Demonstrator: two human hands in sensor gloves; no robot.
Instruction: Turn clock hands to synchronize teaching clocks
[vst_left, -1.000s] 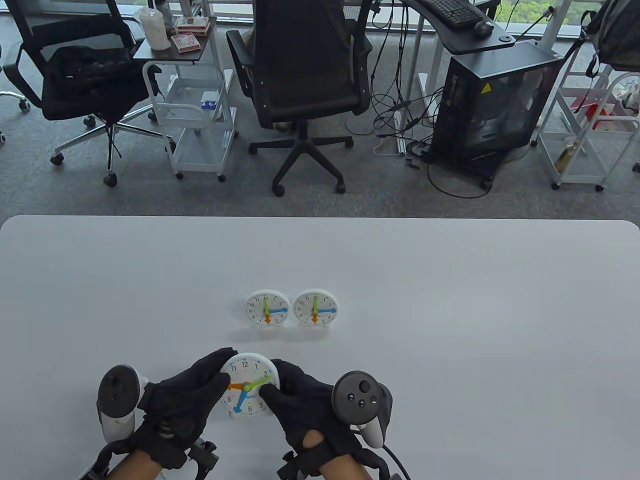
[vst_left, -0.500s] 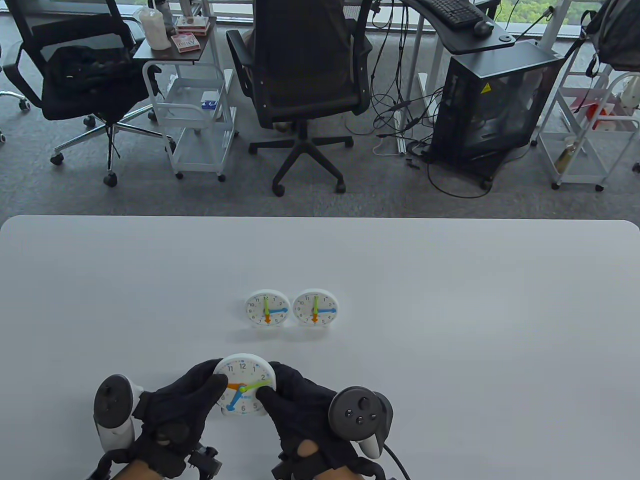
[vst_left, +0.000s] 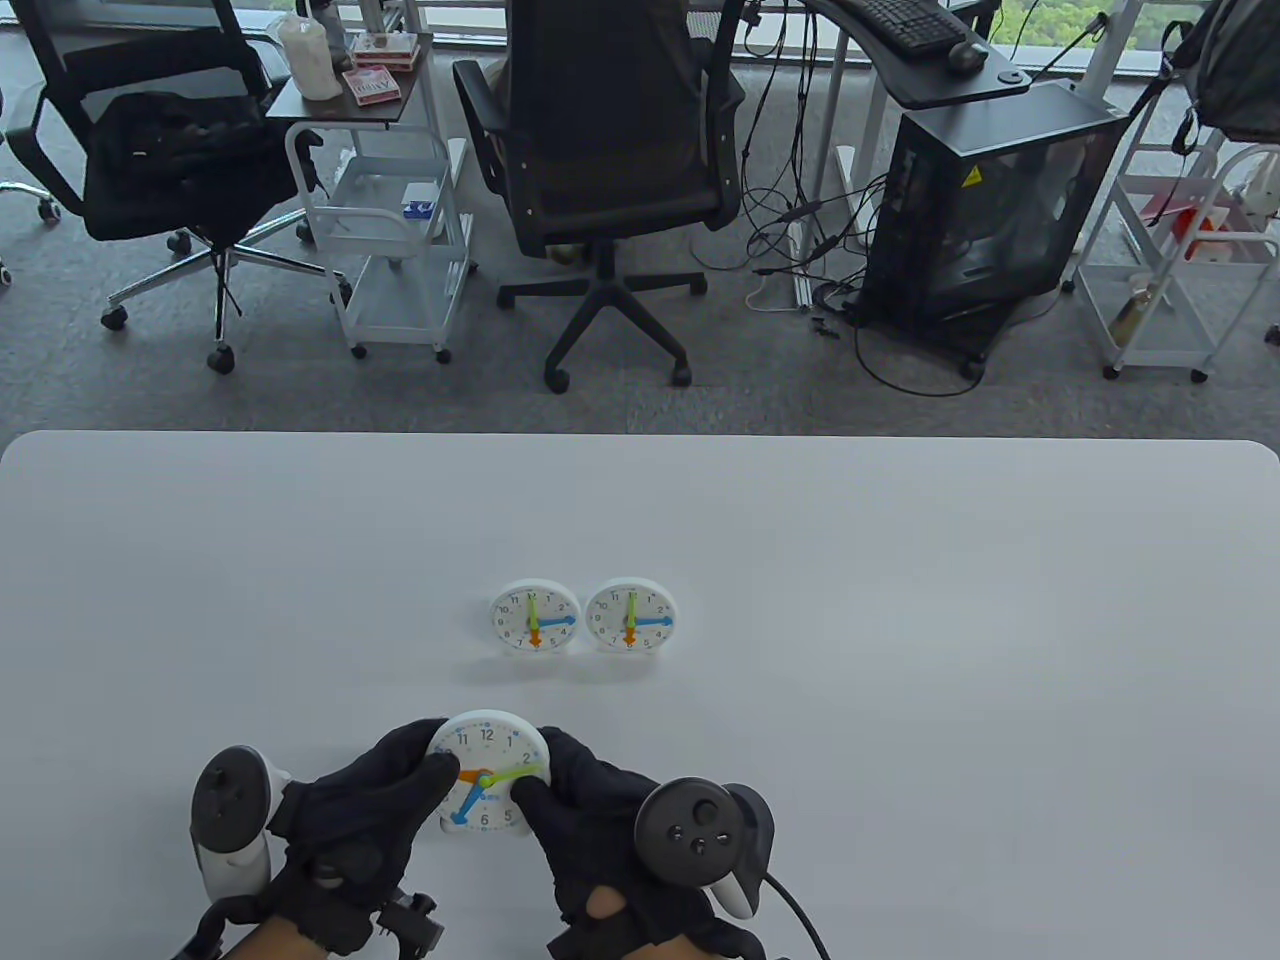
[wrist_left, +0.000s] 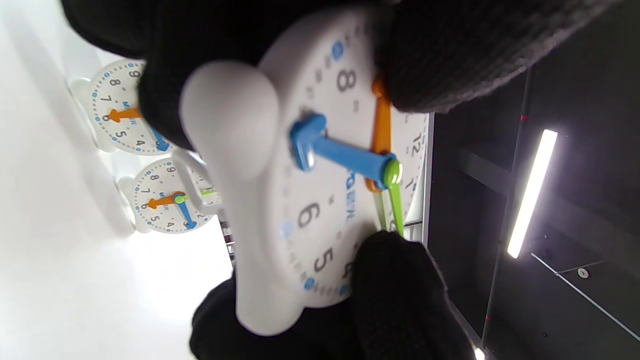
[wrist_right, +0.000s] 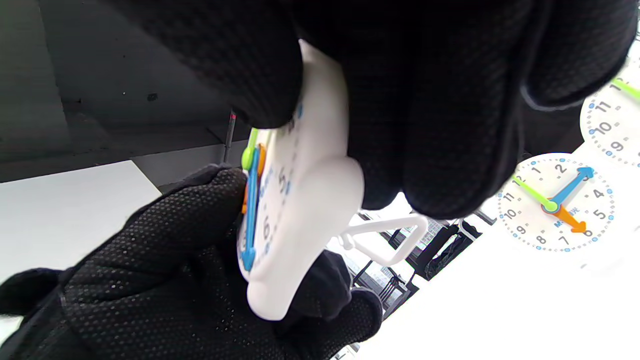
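Note:
Both gloved hands hold a white teaching clock (vst_left: 487, 770) near the table's front edge. My left hand (vst_left: 432, 768) grips its left rim, and the thumb covers the tip of the orange hand (wrist_left: 381, 125). My right hand (vst_left: 535, 778) grips the right rim, with a fingertip (wrist_left: 395, 280) touching the tip of the green hand (wrist_left: 395, 200). On this clock orange points near 9, blue (wrist_left: 345, 155) near 7, green between 2 and 3. Two matching clocks (vst_left: 535, 617) (vst_left: 630, 615) stand side by side mid-table, with green at 12, blue at 3 and orange at 6.
The white table (vst_left: 900, 600) is otherwise bare. Beyond its far edge stand office chairs (vst_left: 610, 150), a white trolley (vst_left: 390, 230) and a computer case (vst_left: 985, 210). The two standing clocks also show in the left wrist view (wrist_left: 125, 107) and the right wrist view (wrist_right: 555, 205).
Both hands have drawn the held clock slightly left and toward the near edge and set it more upright. The green hand lies a little lower. The two standing clocks have not moved.

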